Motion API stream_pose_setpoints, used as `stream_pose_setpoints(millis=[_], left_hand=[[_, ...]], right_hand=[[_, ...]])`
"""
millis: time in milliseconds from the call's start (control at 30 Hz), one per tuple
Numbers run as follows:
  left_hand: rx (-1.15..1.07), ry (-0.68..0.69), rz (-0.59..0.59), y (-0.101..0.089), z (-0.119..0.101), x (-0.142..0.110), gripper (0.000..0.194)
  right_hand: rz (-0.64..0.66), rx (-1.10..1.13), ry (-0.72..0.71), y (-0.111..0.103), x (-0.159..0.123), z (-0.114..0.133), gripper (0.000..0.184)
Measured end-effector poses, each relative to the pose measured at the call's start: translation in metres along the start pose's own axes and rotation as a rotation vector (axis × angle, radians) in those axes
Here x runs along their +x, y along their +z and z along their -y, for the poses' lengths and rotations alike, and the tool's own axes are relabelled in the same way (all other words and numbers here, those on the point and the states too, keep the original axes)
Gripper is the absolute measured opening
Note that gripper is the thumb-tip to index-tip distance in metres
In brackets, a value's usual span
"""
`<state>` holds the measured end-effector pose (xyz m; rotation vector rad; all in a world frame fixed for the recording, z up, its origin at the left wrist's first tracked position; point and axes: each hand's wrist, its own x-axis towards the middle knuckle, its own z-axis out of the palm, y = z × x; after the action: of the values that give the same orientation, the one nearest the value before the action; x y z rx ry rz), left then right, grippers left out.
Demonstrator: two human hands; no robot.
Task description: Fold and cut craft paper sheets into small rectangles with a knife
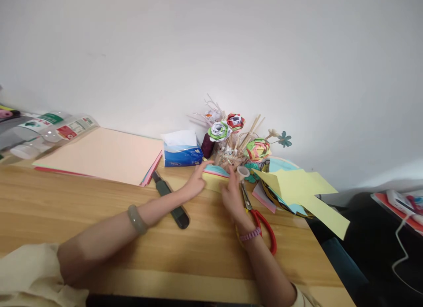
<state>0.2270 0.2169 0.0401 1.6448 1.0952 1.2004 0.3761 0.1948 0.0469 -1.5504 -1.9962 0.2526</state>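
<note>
My left hand (195, 183) reaches in from the left with its index finger stretched toward a small stack of coloured paper sheets (216, 170). My right hand (233, 198) is at the other side of the paper, fingers extended and thumb apart. Both sets of fingertips are at the stack's edges; whether they press on it I cannot tell. A yellow paper (211, 182) lies in front of the stack, between the hands. Red-handled scissors (271, 234) lie partly under my right wrist. A dark green utility knife (164, 190) passes beneath my left forearm.
Paper flowers and sticks (235, 122) stand behind the hands, with a small white cup (243, 172) nearby. A blue tissue pack (183, 156), large paper sheets (102, 155) and plastic bottles (54, 133) are leftward. Yellow offcuts (297, 188) overhang a container at the right table edge.
</note>
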Motion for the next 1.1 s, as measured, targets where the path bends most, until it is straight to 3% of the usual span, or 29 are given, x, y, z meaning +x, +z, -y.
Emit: stream_pose_setpoints(millis=[300,433,600,733,933,1100], left_hand=[[0.178,0.106,0.199,-0.030,-0.009,-0.029,0.046],[0.214,0.099,0.245,-0.035,-0.016,-0.028,0.041],[0.224,0.000,0.113,-0.039,-0.010,0.005,0.039],[0.223,-0.034,-0.010,-0.057,-0.013,0.016,0.035],[0.210,-0.003,-0.019,-0.115,-0.045,-0.020,0.028],[0.450,-0.106,-0.134,-0.200,-0.040,-0.061,0.034]], right_hand=[[0.144,-0.055,-0.055,-0.023,-0.035,0.014,0.048],[0.179,0.014,-0.045,-0.030,-0.037,0.011,0.025],[0.259,0.184,0.016,-0.029,-0.002,-0.005,0.034],[0.377,0.264,0.124,-0.028,0.029,-0.021,0.033],[0.387,0.120,0.258,-0.029,0.044,-0.029,0.034],[0.261,-0.180,0.272,-0.033,0.032,-0.014,0.035]])
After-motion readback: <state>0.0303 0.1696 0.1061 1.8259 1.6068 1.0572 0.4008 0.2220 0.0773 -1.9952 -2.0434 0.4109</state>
